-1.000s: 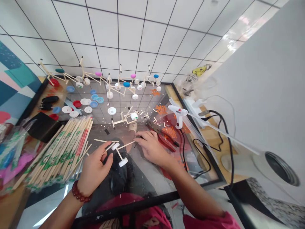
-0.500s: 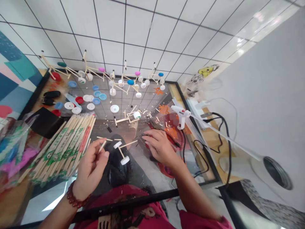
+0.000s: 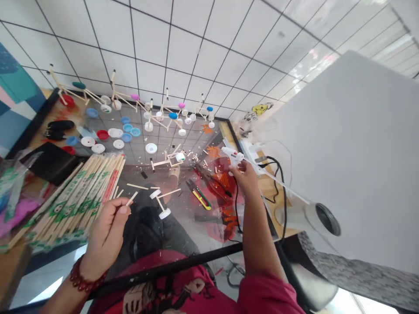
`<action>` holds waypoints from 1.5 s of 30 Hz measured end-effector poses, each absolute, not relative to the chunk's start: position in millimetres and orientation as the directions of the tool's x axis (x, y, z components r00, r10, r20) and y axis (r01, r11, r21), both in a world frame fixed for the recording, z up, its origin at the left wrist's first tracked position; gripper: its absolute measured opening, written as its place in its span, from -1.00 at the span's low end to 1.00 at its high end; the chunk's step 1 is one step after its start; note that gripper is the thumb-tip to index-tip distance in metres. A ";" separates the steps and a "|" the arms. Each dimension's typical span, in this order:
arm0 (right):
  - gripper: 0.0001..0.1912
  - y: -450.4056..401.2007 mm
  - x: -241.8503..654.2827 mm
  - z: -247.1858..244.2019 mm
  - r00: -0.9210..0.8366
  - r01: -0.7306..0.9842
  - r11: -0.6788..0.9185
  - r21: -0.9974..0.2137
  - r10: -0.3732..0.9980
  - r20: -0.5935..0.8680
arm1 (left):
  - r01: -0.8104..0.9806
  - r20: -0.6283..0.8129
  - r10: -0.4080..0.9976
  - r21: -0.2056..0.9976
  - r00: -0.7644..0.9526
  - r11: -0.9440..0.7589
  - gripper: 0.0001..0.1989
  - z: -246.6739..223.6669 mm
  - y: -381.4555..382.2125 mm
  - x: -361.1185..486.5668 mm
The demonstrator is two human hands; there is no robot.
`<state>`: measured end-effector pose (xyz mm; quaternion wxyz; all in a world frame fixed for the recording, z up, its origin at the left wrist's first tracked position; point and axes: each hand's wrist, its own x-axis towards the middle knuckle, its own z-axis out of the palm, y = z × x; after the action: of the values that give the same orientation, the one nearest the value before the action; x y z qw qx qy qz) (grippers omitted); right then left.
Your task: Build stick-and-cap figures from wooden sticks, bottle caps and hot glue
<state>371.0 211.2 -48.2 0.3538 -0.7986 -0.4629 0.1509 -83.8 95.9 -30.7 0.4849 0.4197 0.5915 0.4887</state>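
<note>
Between the thumb and fingers of my left hand [image 3: 109, 222] is a short wooden stick [image 3: 132, 198], its tip pointing up and right. My right hand [image 3: 245, 174] reaches to the right side of the glass table, fingers around the handle of a white glue gun [image 3: 233, 155] with a long clear glue stick in its back. In front of me lies a small frame [image 3: 161, 205] of sticks with two white bottle-cap wheels. Behind it rests another stick frame [image 3: 166, 162] with a white cap. Loose stick pieces [image 3: 137, 186] lie beside the wheeled frame.
Yellow-and-green thread snips [image 3: 199, 195] and pliers [image 3: 214, 179] lie right of centre. Packaged chopsticks [image 3: 75, 200] are heaped at the left. Finished stick models [image 3: 163, 114] line the back, with blue, red and white caps [image 3: 118, 144] before them. A black cord [image 3: 236, 205] hangs from the glue gun.
My right hand has moved right from over the snips and pliers to the glue gun and taken its handle. My left hand still holds the stick, and the view has shifted somewhat.
</note>
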 end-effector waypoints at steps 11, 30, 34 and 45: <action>-0.48 196.2 335.4 -6.1 0.359 0.749 -0.078 -0.658 0.882 0.304 | -0.430 -0.343 0.930 0.865 -0.133 0.258 -0.59 -6.1 105.7 -74.1; -0.79 126.6 247.5 33.3 -0.553 0.697 0.487 -0.527 0.832 0.037 | -0.686 -0.619 0.784 0.548 0.052 0.478 -0.92 -9.9 108.9 -80.3; -0.79 127.4 244.5 31.4 -0.583 0.696 0.506 -0.509 0.812 0.011 | -0.699 -0.616 0.784 0.528 0.075 0.482 -0.94 -10.8 107.9 -80.7; -0.77 130.6 245.7 21.6 -0.608 0.705 0.526 -0.475 0.794 -0.023 | -0.738 -0.644 0.762 0.479 0.073 0.475 -0.91 -8.3 109.2 -82.7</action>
<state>245.7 130.6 21.6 0.0984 -0.4317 -0.8679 0.2250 -82.7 109.2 -8.3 0.7324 0.0131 0.4487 0.5120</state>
